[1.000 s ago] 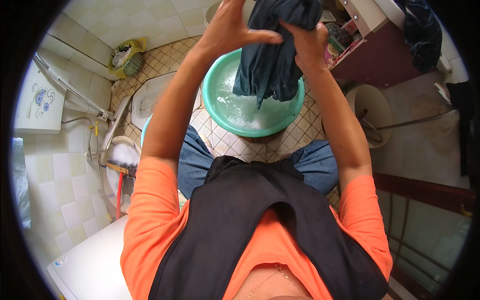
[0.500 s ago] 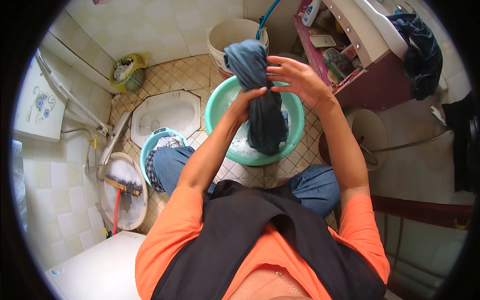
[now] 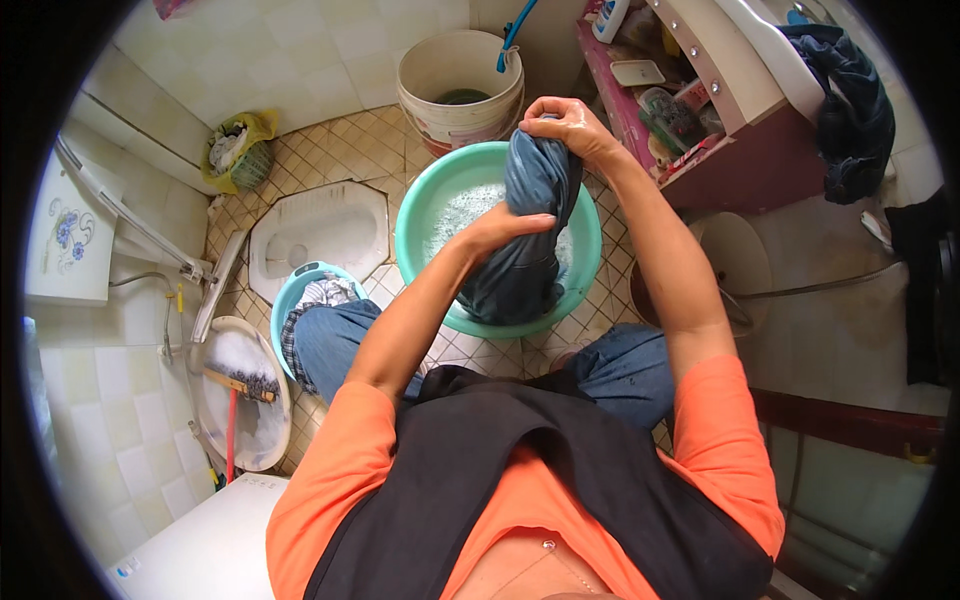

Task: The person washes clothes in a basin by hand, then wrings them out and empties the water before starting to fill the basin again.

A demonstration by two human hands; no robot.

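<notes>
Wet, bunched-up blue cloth (image 3: pixel 538 180), which looks like denim, hangs over a round green basin (image 3: pixel 408 235) of sudsy water. Its lower part rests in the basin, against the near side. My left hand (image 3: pixel 505 229) grips the cloth around its middle, thumb laid across the front. Higher up, my right hand (image 3: pixel 568 128) pinches the top end between thumb and fingers. Suds or water glisten on the back of my right hand.
A white bucket (image 3: pixel 455 125) with a blue hose (image 3: pixel 515 35) stands behind the basin. Left are a squat toilet (image 3: pixel 318 225), a small blue basin of clothes (image 3: pixel 315 270) and a broom (image 3: pixel 240 385). At right is a purple cabinet (image 3: pixel 745 165) with bottles.
My right hand, open beside the cloth before, has closed on its top end. The cloth has come down and nearer, and my left hand has moved lower with it.
</notes>
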